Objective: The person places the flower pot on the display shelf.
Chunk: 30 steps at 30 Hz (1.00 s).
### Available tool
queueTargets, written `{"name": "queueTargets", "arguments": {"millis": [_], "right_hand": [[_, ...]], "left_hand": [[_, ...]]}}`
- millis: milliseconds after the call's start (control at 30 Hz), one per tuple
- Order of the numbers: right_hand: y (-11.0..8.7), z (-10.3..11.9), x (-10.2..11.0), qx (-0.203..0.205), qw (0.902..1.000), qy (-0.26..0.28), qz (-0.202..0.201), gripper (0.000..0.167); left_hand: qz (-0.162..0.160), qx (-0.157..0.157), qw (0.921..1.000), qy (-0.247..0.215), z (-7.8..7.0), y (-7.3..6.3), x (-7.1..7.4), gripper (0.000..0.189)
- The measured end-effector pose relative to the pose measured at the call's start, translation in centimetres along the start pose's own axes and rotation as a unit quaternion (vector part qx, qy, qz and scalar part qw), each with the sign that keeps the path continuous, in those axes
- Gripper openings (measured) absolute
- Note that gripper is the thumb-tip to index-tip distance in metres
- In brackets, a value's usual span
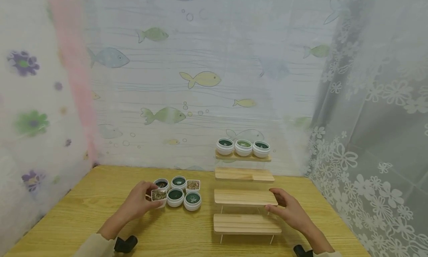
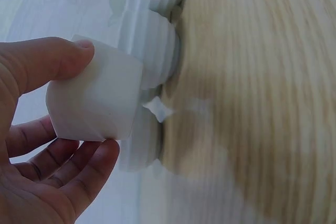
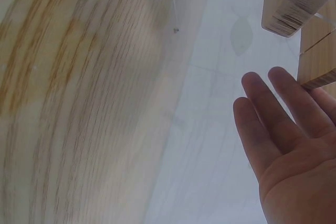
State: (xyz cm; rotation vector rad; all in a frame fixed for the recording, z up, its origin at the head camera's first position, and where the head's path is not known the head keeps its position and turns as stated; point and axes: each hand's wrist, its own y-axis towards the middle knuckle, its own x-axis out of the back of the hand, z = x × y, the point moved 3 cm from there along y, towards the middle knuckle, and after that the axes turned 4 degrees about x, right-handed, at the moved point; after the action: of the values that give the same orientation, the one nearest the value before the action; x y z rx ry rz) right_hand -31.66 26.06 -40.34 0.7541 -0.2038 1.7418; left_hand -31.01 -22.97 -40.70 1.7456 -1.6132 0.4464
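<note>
White square pot [image 2: 97, 97] is sitting in the left hand [image 1: 138, 200], which is pinching it, thumb on one side wall, fingertips on the opposite one. Guess: side grip is leaving the mouth facing up so loose fill isn't spilling. Pot looks to be hanging just off the bench [image 1: 187, 233], at the near left corner of the pot group; can't tell the clearance. Right hand [image 1: 289, 210] is bracketing the right end of the second tread [image 1: 245, 197] from near on the wooden stand [image 1: 247, 223]: thumb at near edge, forefinger at far edge, seemingly pinching lightly; other three fingers are extending straight, slightly spread. Probably steadying, since the stand is looking light on thin legs. Round pots [image 1: 175, 200] and another square pot [image 1: 193, 185] are standing tightly grouped left of the stand, likely for easy left-side reach. Three more round pots [image 1: 243, 152] are lining the far top tread [image 1: 243, 158]. Held pot is showing plain smooth walls, softened corners, speckled tan granular fill near the rim.
</note>
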Motion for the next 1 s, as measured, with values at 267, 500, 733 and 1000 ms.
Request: {"name": "queueTargets", "arguments": {"millis": [267,500,733,1000], "right_hand": [[0.1,0.0,0.0,0.001,1.0000,-0.001,0.000,0.062],[0.1,-0.2,-0.1,-0.001,1.0000,0.005,0.003,0.061],[0.0,-0.3,-0.1,0.001,1.0000,0.003,0.001,0.061],[0.1,-0.3,-0.1,0.001,1.0000,0.005,0.000,0.061]], "left_hand": [[0.004,-0.043,0.9983,-0.038,-2.6,-0.1,-0.1,0.052],[0.007,-0.087,0.9946,-0.058,-4.8,0.0,-1.1,0.050],[0.043,-0.120,0.9897,-0.065,-7.8,0.4,-2.1,0.049],[0.054,-0.181,0.9801,-0.060,-12.8,1.1,-3.2,0.045]]}}
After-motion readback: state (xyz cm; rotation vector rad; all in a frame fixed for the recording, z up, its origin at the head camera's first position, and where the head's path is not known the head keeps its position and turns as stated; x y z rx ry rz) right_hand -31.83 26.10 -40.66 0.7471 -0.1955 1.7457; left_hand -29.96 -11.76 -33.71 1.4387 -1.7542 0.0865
